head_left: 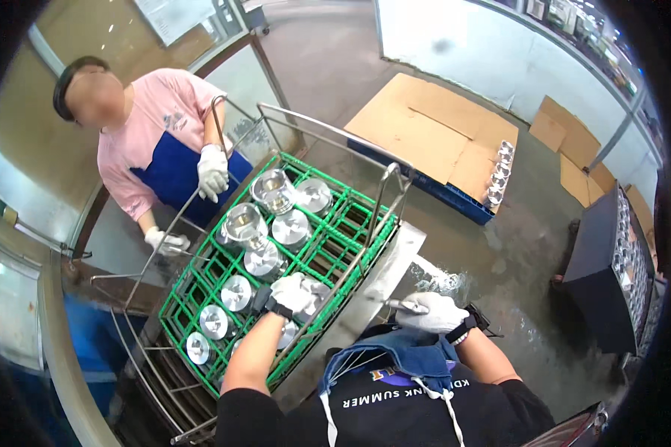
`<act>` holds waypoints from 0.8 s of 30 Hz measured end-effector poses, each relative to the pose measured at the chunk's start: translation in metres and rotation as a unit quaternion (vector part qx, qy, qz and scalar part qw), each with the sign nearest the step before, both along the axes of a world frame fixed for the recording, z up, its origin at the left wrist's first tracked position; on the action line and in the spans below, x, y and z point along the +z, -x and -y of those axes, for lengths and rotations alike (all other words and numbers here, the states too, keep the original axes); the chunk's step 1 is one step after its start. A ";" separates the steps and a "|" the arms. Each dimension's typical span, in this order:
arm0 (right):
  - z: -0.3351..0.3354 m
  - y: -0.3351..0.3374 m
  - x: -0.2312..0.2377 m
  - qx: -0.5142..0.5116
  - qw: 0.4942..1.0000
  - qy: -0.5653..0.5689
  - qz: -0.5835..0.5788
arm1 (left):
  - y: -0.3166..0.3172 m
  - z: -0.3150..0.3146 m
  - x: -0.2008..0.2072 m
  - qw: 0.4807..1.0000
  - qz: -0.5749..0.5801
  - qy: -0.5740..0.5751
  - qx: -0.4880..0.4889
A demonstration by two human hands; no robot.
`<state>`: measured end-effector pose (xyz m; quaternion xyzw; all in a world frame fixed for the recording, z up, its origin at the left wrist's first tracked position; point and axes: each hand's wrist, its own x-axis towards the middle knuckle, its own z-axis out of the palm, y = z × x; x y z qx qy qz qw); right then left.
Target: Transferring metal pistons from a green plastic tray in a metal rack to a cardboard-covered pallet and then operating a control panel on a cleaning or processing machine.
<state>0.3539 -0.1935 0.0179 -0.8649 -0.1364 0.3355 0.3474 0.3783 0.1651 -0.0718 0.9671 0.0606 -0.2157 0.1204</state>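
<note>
Shiny metal pistons [291,229] stand in the cells of a green wire rack [335,249]; two pistons, one of them this piston [273,190], sit higher than the rest. My left hand [292,294], in a white glove, reaches into the near side of the rack. Its fingers are bent round a piston [314,299], which the glove partly covers. My right hand [432,313], also gloved, is closed beyond the rack's right edge, in front of my apron. From it a slim grey tool [404,305] sticks out toward the rack; its exact kind is unclear.
Metal rails [328,132] rise around the rack. Across it stands a co-worker [175,141] with gloved hands near the rail. A cardboard-topped blue pallet [417,134] holds a row of metal parts [501,175]. At right is a dark cart [596,268] full of parts.
</note>
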 end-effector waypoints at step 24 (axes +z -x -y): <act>-0.031 -0.018 0.030 -0.104 0.984 -0.143 -0.011 | 0.018 -0.004 0.098 0.353 0.220 0.830 0.371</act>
